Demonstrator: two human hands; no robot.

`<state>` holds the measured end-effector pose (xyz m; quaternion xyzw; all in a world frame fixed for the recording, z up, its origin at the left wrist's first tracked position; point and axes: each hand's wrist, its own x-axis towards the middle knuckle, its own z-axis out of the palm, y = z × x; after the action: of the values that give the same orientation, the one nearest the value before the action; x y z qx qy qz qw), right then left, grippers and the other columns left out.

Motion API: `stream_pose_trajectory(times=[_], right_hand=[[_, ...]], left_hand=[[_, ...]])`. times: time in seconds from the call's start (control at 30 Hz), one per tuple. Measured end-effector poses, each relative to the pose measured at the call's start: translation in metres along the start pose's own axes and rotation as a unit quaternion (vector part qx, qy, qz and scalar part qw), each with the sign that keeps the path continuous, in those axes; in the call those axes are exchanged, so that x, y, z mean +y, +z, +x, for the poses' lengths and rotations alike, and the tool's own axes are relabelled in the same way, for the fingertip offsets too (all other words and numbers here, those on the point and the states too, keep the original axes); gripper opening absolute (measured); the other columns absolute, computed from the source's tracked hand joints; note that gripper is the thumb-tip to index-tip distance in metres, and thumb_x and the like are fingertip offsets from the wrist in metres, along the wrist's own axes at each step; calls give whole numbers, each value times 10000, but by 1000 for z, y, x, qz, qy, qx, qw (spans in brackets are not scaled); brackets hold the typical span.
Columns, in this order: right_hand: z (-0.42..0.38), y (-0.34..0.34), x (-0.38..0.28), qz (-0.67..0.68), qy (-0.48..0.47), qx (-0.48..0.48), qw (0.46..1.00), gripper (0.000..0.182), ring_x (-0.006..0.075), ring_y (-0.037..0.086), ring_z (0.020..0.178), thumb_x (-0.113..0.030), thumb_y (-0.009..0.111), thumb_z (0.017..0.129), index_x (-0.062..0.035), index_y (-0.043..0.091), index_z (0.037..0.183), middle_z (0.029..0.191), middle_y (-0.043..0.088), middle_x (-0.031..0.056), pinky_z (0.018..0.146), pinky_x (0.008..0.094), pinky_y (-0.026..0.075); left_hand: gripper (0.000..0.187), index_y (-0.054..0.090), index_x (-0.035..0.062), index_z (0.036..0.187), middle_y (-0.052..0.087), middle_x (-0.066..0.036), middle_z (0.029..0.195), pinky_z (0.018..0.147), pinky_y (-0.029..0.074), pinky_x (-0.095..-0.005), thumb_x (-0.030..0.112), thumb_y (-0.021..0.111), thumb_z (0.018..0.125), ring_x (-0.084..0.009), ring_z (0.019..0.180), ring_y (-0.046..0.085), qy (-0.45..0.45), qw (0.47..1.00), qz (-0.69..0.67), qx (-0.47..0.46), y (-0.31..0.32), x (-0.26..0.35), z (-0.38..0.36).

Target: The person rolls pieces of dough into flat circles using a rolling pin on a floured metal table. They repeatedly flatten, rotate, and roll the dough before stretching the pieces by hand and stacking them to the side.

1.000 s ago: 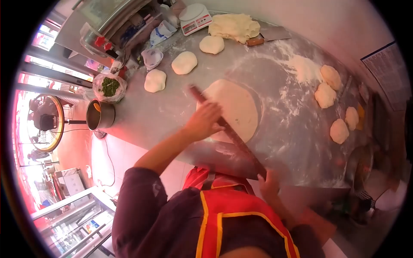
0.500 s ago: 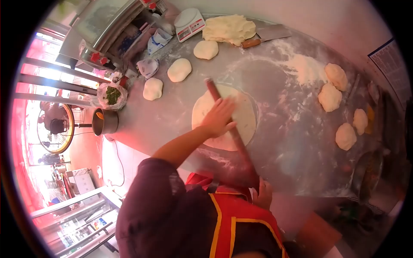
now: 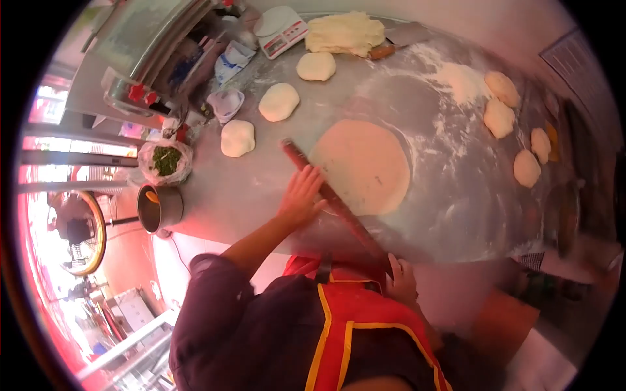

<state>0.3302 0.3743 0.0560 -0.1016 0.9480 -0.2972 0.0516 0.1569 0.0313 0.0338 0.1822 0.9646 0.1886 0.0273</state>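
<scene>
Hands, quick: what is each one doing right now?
Left hand: open, palm flat on the rolling pin, beside the flat dough round.
Right hand: at the pin's near end; grip cannot be told.

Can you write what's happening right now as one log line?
left hand: flat on rolling pin | right hand: on pin's near end | pin: at near edge of flat dough | table: floured

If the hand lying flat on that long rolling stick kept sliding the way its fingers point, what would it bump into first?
Probably the flat round of dough: the left hand rests on the rolling pin, fingers aimed that way.
</scene>
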Motion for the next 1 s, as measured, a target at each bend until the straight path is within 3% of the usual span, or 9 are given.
stream_pose_trajectory(times=[0.07,0.2,0.33,0.57,0.67,0.8,0.9,0.93,1.0], right_hand=[[-8,2,-6,16,23,8,1000,585,380,563,1042,-58,669,797,-97,549,1368,1157,582,183,891,441,492],[-12,-11,15,20,46,32,998,589,379,559,1053,-71,691,799,-105,546,1369,1182,578,176,881,449,488],[-7,-37,55,-163,103,66,979,651,391,557,1043,-121,752,796,-108,513,1402,1200,575,171,876,466,474],[30,-90,115,-161,132,107,972,644,383,552,990,-96,733,821,-102,497,1420,1194,571,163,856,490,448],[25,-86,117,-127,107,73,983,636,380,550,979,-95,725,825,-92,499,1419,1182,571,167,848,479,454],[-6,-48,80,-18,49,16,998,612,364,546,989,-93,721,826,-74,518,1403,1167,574,162,847,469,460],[-17,-24,65,-55,45,76,995,583,359,551,975,-90,717,823,-63,541,1379,1145,581,160,840,469,464],[-19,-25,57,-46,49,69,995,579,361,554,968,-91,717,824,-64,544,1376,1138,583,162,839,471,464],[-13,-32,46,-33,57,64,996,571,366,559,955,-91,715,825,-65,550,1371,1126,585,166,838,475,464]], left_hand=[[663,417,22,1457,336,-139,1576,1219,166,-505,389,597,936,-307,1489,248,-18,999,22,-24,-20,5,-22],[670,383,35,1484,318,-123,1591,1226,144,-497,402,557,952,-293,1497,230,90,996,12,-11,-9,24,19],[658,388,27,1478,323,-135,1588,1220,136,-512,389,565,959,-298,1499,228,120,993,15,-3,35,81,112],[659,371,80,1505,304,-97,1605,1218,127,-516,520,397,1015,-259,1508,208,186,972,83,121,80,162,308],[654,416,46,1473,364,-102,1574,1218,146,-499,503,436,1005,-259,1491,255,176,975,57,122,70,156,286],[592,442,21,1434,385,-164,1545,1208,193,-496,362,561,965,-287,1480,276,110,992,53,-10,23,80,130],[573,464,8,1410,388,-192,1533,1204,202,-498,330,582,951,-301,1475,280,179,982,64,22,21,54,111],[549,492,6,1397,389,-169,1541,1202,197,-502,333,552,960,-321,1470,285,145,986,76,-10,22,63,132],[543,506,5,1384,394,-168,1538,1200,198,-508,330,565,953,-323,1468,290,198,979,17,44,18,82,163]])
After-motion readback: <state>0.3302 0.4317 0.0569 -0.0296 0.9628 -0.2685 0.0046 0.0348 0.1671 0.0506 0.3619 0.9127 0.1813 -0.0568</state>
